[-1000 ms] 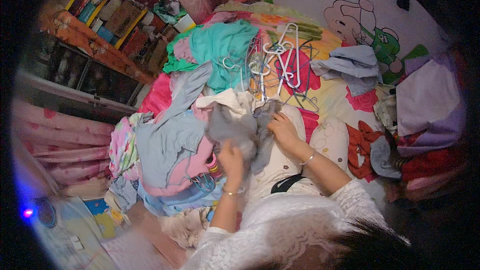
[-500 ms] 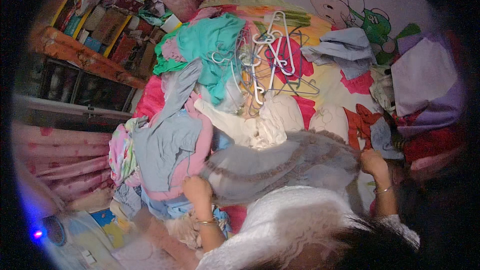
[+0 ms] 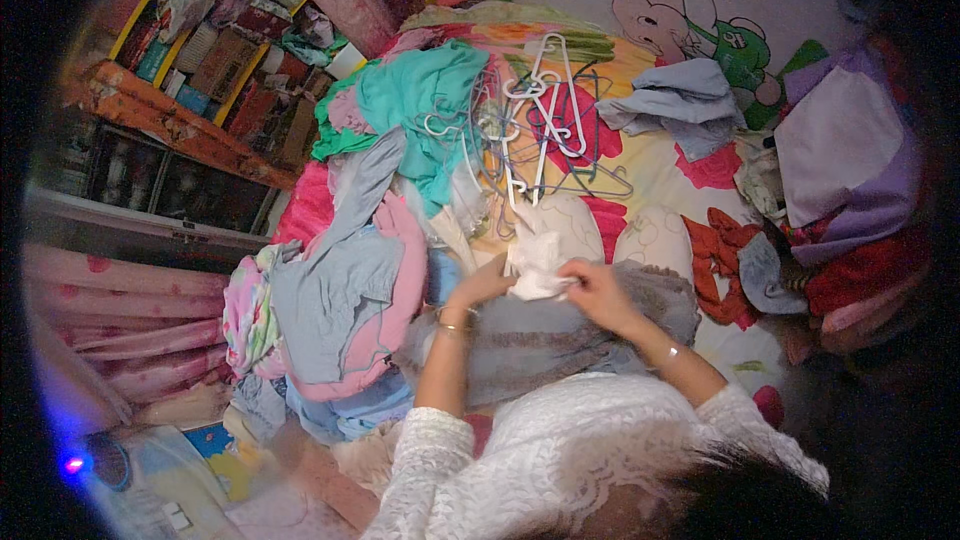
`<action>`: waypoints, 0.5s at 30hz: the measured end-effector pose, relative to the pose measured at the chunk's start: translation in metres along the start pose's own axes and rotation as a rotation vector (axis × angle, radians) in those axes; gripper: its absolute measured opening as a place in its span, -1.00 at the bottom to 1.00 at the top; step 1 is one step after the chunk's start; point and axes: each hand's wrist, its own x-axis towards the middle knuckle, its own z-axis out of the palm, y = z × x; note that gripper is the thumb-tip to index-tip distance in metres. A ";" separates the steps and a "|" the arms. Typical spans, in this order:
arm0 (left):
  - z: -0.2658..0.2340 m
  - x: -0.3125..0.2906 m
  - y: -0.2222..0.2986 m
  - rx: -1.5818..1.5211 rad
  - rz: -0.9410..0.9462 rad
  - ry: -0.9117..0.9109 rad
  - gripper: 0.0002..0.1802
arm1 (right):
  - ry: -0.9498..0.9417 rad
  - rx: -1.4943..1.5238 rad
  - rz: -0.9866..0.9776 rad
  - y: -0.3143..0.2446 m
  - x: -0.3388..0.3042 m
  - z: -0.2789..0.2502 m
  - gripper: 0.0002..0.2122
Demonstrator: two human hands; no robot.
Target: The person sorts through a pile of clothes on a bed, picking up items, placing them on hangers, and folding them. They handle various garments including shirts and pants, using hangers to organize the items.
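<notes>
A bunched white garment (image 3: 537,265) is between my two hands over my lap; its exact kind is hard to tell. My left hand (image 3: 484,286) grips its left edge, fingers closed. With thumb and fingers pinched together, my right hand (image 3: 597,292) holds the lower right corner. Below them a grey tulle skirt (image 3: 540,350) with a brown ruffled trim lies spread across my lap. Just beyond the garment is a tangle of white and dark hangers (image 3: 545,120). A grey shirt (image 3: 335,290) rests on a pink garment (image 3: 405,260) to the left.
Green and teal clothes (image 3: 425,90) are heaped at the far left of the bed. Light blue-grey clothing (image 3: 685,100) lies at the far right, near a purple and white cloth (image 3: 835,150). A rust-red garment (image 3: 712,270) is close by. Packed shelves (image 3: 225,60) stand at upper left.
Both hands have left the sides of the grey skirt and come together at the middle. They have taken hold of the white garment and gathered it up; the skirt's right side has drawn inward.
</notes>
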 end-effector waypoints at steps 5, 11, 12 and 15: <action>-0.011 -0.008 0.078 0.391 -0.069 0.259 -0.68 | 0.442 0.008 -0.135 -0.043 -0.040 -0.073 -0.91; 0.011 -0.031 0.171 0.792 0.550 0.651 -0.77 | 0.563 -0.574 0.048 -0.006 -0.073 -0.122 -0.91; 0.019 -0.030 0.160 0.806 0.505 0.578 -0.77 | 0.578 -0.644 0.032 -0.005 -0.075 -0.123 -0.90; 0.042 -0.033 0.137 0.626 0.371 0.569 -0.76 | 0.623 -0.855 -0.019 -0.008 -0.075 -0.120 -0.86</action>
